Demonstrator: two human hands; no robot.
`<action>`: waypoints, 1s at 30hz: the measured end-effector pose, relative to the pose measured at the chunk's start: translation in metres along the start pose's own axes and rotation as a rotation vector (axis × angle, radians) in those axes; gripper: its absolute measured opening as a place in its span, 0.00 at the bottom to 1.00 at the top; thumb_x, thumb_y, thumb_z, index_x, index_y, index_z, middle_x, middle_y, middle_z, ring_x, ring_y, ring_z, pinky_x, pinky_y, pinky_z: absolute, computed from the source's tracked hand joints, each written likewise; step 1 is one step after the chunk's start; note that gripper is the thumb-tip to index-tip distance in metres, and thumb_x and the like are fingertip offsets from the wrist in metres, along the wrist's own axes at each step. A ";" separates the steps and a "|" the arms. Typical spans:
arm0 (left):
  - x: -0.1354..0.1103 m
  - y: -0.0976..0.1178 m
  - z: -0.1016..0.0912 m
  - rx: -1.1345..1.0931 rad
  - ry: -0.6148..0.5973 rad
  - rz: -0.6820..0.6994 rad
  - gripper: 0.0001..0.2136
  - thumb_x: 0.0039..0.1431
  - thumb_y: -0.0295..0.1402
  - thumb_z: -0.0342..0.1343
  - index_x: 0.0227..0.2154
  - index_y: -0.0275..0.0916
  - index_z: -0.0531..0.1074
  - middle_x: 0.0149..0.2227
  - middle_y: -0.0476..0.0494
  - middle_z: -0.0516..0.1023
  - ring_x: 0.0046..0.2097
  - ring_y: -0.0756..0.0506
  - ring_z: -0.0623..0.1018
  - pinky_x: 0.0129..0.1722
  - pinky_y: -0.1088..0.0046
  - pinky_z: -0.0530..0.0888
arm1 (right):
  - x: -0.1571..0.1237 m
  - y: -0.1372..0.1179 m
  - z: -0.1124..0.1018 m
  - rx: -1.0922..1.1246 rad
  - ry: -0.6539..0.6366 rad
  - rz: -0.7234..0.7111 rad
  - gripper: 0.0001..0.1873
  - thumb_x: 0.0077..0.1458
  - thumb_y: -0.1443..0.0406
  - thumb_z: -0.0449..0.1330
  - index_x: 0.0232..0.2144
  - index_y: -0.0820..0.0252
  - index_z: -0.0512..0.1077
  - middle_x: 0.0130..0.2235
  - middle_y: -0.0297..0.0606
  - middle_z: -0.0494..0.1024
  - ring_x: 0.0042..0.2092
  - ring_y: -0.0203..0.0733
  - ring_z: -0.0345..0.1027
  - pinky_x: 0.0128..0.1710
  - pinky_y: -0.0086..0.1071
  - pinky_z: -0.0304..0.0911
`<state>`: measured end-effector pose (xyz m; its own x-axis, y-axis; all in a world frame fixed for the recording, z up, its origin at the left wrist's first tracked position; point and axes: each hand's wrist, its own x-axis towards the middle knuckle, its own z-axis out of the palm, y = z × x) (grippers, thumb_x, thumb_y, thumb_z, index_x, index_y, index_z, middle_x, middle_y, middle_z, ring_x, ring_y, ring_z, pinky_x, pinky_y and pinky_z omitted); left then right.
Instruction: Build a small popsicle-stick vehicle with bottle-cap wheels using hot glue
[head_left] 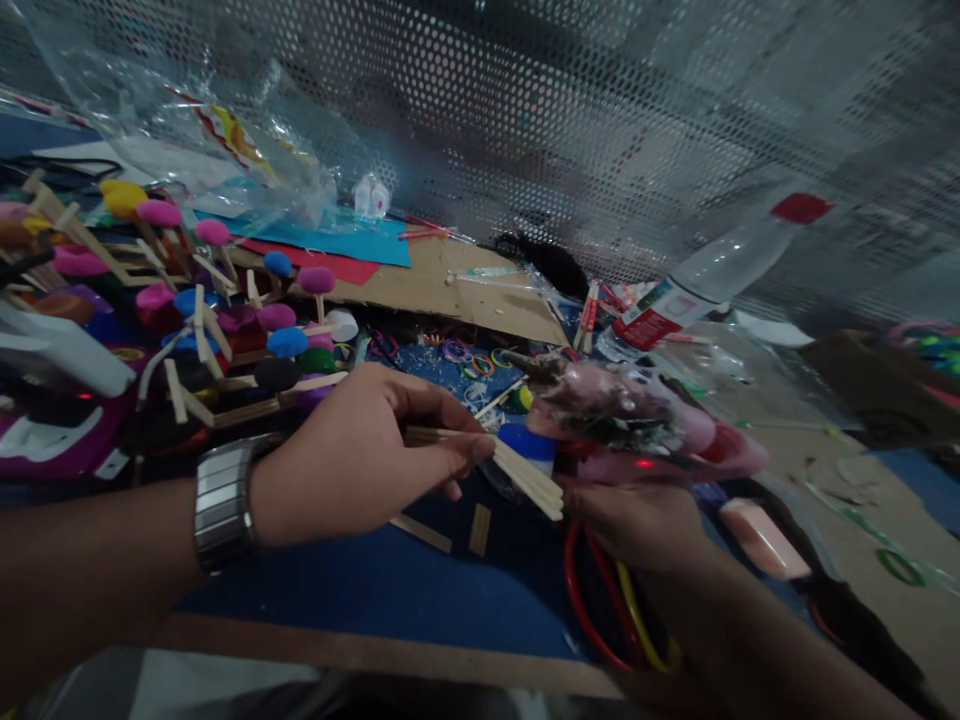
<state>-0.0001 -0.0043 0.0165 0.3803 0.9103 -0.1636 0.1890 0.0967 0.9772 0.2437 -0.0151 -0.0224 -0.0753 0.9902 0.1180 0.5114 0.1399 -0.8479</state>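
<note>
The left hand (360, 455), with a metal watch (223, 500) on its wrist, pinched a small bundle of flat wooden sticks (517, 470) between thumb and fingers; the sticks lay so close together that three or four could be made out, no surer count. Their free ends pointed right and down, touching or just short of the right hand (637, 520), which was closed round a pink glue gun (637, 425) held just above it, its nozzle aimed left over the sticks. Two short loose stick pieces (450, 530) lay on the blue mat (390, 590) under the left hand. One blue bottle cap (527, 441) sat just behind the bundle. At the left stood a crowd of stick frames (210, 330) topped with coloured caps, at least a dozen, pink, blue, yellow, black and white. One clear plastic bottle (705, 275) with a red cap leaned at the right, and a few small rubber bands (472, 358) lay scattered mid-table. Red and yellow cords (600, 600) looped below the right wrist. The mat lay over brown cardboard (465, 285), with one red and one blue paper sheet (337, 245) behind and a crumpled clear bag (195, 130) above them. A perforated metal screen (600, 110) closed off the back, and the light was dim.
</note>
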 end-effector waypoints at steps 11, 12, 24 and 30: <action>0.000 0.002 0.000 0.008 0.004 -0.003 0.06 0.55 0.33 0.65 0.26 0.37 0.78 0.21 0.50 0.80 0.24 0.50 0.80 0.23 0.82 0.73 | 0.007 -0.018 0.002 0.028 0.040 -0.013 0.24 0.30 0.50 0.77 0.34 0.43 0.80 0.45 0.33 0.86 0.49 0.61 0.80 0.46 0.48 0.80; -0.001 0.003 0.000 0.004 0.008 -0.012 0.06 0.55 0.33 0.65 0.26 0.37 0.78 0.21 0.50 0.80 0.24 0.50 0.80 0.23 0.82 0.73 | 0.007 -0.017 0.002 0.040 0.012 -0.023 0.24 0.33 0.50 0.76 0.37 0.42 0.80 0.47 0.32 0.85 0.49 0.60 0.80 0.44 0.47 0.80; 0.002 0.002 0.001 -0.040 0.018 -0.023 0.05 0.54 0.33 0.66 0.26 0.38 0.79 0.21 0.50 0.81 0.25 0.48 0.81 0.25 0.79 0.75 | 0.008 -0.015 0.004 0.208 -0.205 -0.205 0.24 0.53 0.59 0.72 0.51 0.31 0.77 0.59 0.21 0.78 0.64 0.49 0.69 0.67 0.42 0.62; 0.002 0.000 0.000 -0.065 -0.002 0.003 0.02 0.52 0.29 0.67 0.26 0.38 0.81 0.21 0.51 0.81 0.24 0.50 0.80 0.25 0.81 0.75 | 0.004 -0.006 0.000 0.192 0.006 -0.116 0.26 0.38 0.64 0.77 0.41 0.40 0.78 0.58 0.28 0.78 0.66 0.60 0.64 0.67 0.49 0.61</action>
<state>0.0008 -0.0029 0.0166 0.3827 0.9098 -0.1606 0.1285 0.1197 0.9845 0.2405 -0.0120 -0.0169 -0.1183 0.9676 0.2229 0.3268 0.2500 -0.9114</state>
